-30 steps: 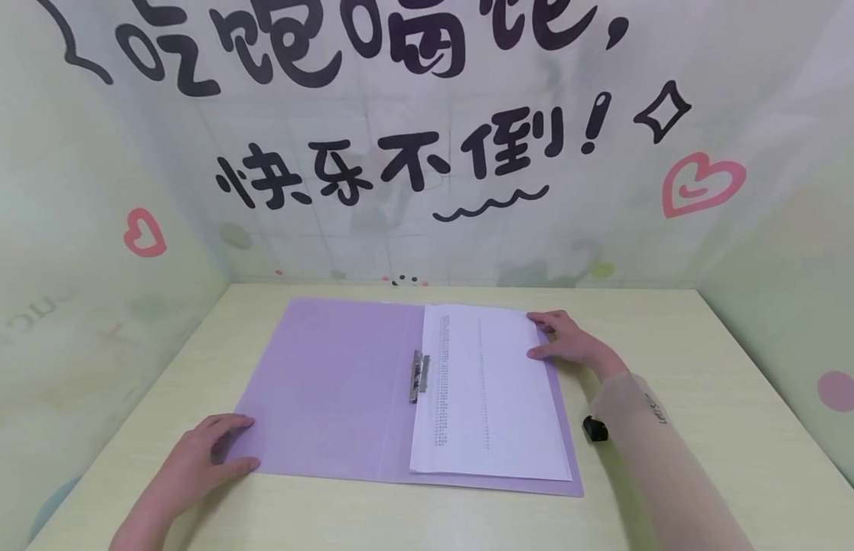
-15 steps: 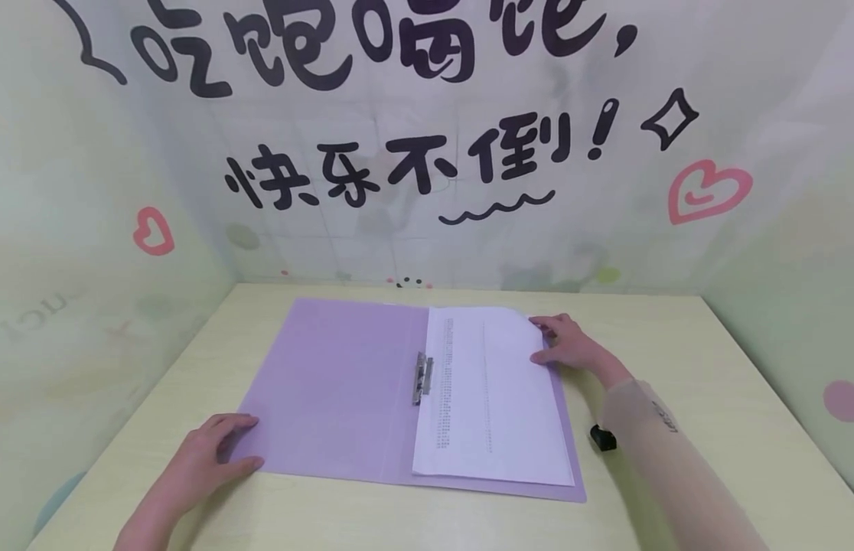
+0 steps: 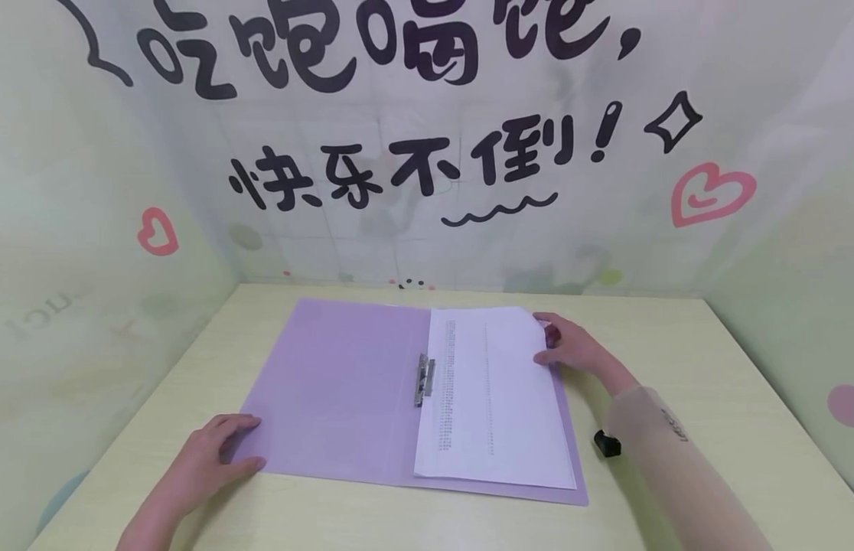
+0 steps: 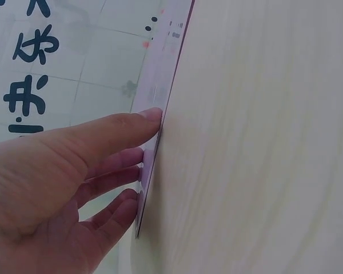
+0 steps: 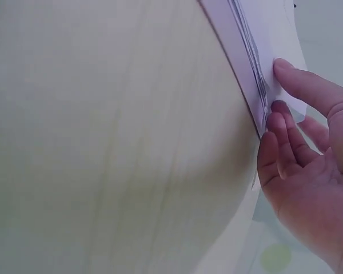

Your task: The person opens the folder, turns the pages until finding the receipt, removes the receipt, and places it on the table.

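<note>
A purple folder (image 3: pixel 337 383) lies spread flat, its metal clip (image 3: pixel 423 380) near the fold. Printed white paper (image 3: pixel 519 405) covers most of the right cover. At the folder's near left corner, my left hand (image 3: pixel 205 463) rests its thumb and fingertips on the cover; the left wrist view shows them along the folder's edge (image 4: pixel 154 94). My right hand (image 3: pixel 578 348) is at the paper's far right corner, which bends up slightly. In the right wrist view, the thumb (image 5: pixel 308 85) lies on the top sheet and the fingers (image 5: pixel 268 157) curl at the layered sheet edges.
A small black object (image 3: pixel 607 444) lies on the light wooden table (image 3: pixel 317 520), close beside my right sleeve (image 3: pixel 675 467). Behind the table stands a backdrop (image 3: pixel 372 252) with large black lettering, and printed panels close in both sides.
The paper's far right corner now curls up more at my right hand, whose fingers have shifted slightly along it. My left hand stays at the folder's corner. The head view has shifted a little.
</note>
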`<state>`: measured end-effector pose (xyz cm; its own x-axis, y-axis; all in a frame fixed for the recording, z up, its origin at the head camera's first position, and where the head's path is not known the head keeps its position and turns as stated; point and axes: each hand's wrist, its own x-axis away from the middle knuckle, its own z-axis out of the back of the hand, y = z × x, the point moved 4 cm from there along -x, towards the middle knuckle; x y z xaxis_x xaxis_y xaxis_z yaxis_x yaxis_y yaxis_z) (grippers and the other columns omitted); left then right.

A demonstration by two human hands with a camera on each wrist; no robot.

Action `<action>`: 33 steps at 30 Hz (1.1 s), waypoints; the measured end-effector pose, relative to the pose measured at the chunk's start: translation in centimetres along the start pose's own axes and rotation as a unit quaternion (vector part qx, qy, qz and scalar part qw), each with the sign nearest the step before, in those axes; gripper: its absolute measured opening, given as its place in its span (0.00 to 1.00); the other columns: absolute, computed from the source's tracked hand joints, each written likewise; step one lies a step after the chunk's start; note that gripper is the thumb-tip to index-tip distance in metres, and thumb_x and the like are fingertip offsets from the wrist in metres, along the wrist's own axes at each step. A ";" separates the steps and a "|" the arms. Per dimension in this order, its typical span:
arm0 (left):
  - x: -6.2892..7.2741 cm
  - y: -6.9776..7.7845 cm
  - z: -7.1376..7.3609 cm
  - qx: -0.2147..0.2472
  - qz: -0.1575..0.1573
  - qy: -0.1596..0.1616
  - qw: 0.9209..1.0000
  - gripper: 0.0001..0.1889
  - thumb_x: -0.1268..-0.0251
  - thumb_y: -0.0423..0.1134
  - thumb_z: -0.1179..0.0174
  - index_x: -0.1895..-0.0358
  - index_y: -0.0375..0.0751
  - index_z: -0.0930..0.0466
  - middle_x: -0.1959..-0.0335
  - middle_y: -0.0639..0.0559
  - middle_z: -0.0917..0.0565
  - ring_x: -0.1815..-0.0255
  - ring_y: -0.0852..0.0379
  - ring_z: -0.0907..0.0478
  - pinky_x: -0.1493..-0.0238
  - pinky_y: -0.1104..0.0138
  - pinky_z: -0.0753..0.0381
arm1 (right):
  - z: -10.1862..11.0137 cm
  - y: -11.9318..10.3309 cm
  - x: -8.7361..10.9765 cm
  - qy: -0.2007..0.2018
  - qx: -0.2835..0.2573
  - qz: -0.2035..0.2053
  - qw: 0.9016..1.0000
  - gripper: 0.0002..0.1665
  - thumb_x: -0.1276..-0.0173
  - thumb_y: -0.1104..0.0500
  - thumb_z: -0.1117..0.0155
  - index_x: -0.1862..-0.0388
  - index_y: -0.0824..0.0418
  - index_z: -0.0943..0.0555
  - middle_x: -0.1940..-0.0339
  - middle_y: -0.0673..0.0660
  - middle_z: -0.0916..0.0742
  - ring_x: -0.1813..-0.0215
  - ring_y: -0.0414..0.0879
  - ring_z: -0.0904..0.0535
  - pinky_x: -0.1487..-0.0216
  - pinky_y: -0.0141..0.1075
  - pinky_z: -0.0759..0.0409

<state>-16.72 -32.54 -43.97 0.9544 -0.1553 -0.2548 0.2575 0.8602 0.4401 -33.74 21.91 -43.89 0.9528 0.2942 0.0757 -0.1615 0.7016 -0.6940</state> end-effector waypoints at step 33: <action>0.3 0.2 0.0 -0.015 0.023 -0.019 0.999 0.29 0.54 0.42 0.23 0.45 0.38 0.19 0.45 0.38 0.20 0.47 0.35 0.25 0.52 0.64 0.32 | 4.9 -4.0 0.4 0.008 -0.057 0.077 0.995 0.18 0.31 0.56 0.34 0.45 0.59 0.17 0.50 0.61 0.13 0.52 0.45 0.20 0.54 0.28 0.21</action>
<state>-16.36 -32.47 -43.96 0.9703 -0.1329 -0.2021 0.2090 0.8813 0.4239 -33.94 22.45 -37.59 0.9233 0.3810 -0.0480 -0.2758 0.5708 -0.7734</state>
